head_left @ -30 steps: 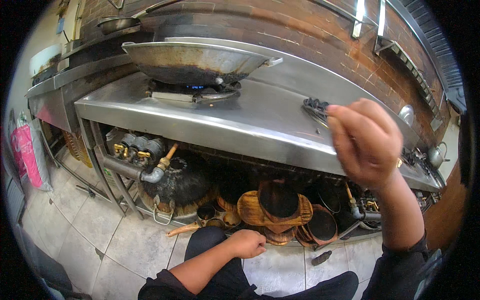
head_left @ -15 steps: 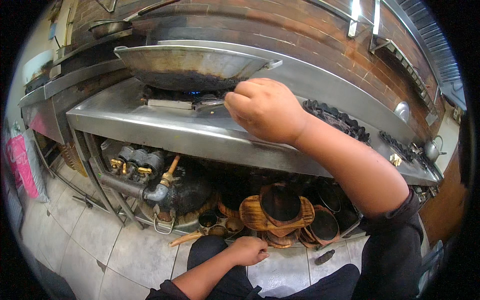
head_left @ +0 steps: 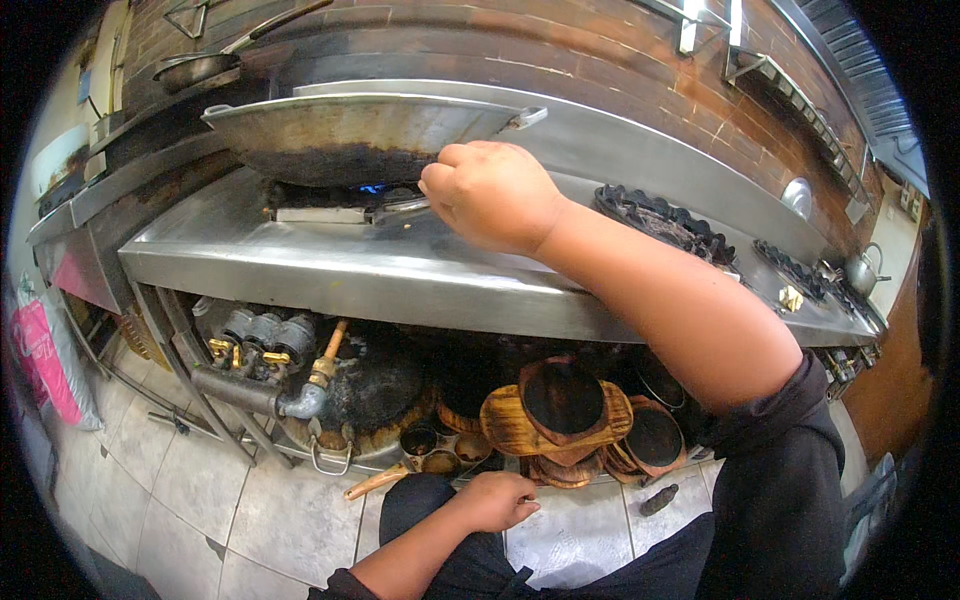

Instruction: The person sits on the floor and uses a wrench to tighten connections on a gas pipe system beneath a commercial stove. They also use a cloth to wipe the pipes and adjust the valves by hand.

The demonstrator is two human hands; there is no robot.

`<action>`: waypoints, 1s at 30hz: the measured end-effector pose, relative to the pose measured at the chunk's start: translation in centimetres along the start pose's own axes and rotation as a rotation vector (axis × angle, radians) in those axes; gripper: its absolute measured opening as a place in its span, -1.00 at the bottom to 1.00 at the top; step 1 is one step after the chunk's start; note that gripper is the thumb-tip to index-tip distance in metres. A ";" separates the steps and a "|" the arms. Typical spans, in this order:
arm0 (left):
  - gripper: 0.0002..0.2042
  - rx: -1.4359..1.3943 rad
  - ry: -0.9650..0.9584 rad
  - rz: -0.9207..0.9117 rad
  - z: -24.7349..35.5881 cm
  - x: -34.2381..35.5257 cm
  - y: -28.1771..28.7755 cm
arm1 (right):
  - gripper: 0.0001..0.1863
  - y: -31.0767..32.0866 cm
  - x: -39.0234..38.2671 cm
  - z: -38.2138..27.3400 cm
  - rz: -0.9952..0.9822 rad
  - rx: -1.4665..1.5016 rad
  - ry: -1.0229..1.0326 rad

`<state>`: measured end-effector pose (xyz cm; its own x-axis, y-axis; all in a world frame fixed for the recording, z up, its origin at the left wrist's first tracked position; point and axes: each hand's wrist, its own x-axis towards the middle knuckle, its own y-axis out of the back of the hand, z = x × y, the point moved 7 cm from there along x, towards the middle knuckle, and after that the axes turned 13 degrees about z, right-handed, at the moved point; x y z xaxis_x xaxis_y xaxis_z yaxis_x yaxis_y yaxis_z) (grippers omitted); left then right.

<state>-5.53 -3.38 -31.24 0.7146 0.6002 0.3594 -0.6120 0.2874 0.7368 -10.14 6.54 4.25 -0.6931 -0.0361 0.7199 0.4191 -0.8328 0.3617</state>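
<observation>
Since a second ago, the right hand (head_left: 490, 195) has been swinging leftward across the steel counter (head_left: 250, 245), and it is now hovering before the lower right side of the wok (head_left: 340, 135). The wok is sitting over a burner (head_left: 325, 214) on the counter's left part; its wide grey side is showing brown stains, its base is darkening to black, and a loop handle is sticking out at each end. A small blue flame (head_left: 372, 188) is glowing beneath it.

The right hand is clenching, its fingers curling inward and its back turning up; whether anything is sitting inside the grip, I cannot tell. The left hand (head_left: 497, 502) is hanging half-curled just beside the dark-clad knee; I cannot tell whether it is gripping anything.

The right fist is covering part of the burner's right end, so contact there is staying unclear. The wok's inside is hiding behind its rim, and shadow is blurring the shelf below the counter.
</observation>
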 end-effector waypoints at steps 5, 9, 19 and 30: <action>-0.76 0.025 0.004 -0.032 0.4 0.5 -0.1 | -0.88 5.5 -1.3 0.0 0.128 0.042 -0.008; -0.75 -0.009 -0.027 -0.016 1.6 1.1 -0.8 | -0.85 11.1 -3.1 0.4 0.161 0.028 -0.051; -0.74 -0.275 -0.212 -0.002 11.4 8.9 -3.0 | -0.78 28.8 -12.5 5.0 0.613 -0.052 -0.081; -0.51 -1.472 0.480 0.117 17.9 17.7 -7.4 | -0.75 37.6 -21.9 9.4 0.645 -0.158 -0.274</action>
<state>17.65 -8.25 -20.08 0.6451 0.7624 -0.0505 -0.6414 0.5044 -0.5781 26.32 -18.77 7.68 -0.1552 -0.4255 0.8916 0.5909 -0.7632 -0.2613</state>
